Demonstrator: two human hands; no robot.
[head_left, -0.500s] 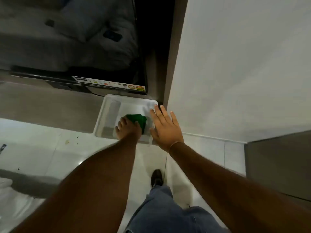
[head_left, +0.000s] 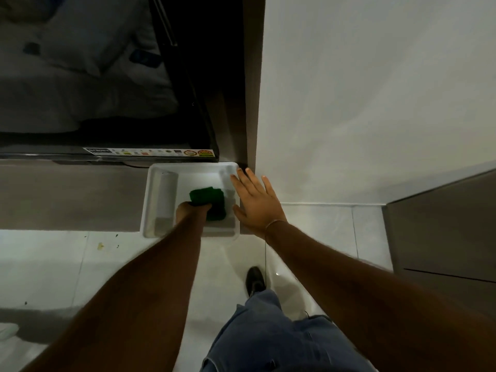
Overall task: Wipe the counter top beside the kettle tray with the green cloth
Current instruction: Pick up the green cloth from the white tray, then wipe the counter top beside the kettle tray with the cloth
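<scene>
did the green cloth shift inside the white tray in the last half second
Yes. The green cloth has slid slightly toward the tray's middle, away from its right wall, with the left hand holding it. The right hand rests on the tray's right rim.

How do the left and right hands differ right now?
The left hand is closed on the dark green cloth inside the white plastic tray; the right hand lies open, fingers spread, holding nothing, at the tray's right rim. Both reach forward at the tray.
</scene>
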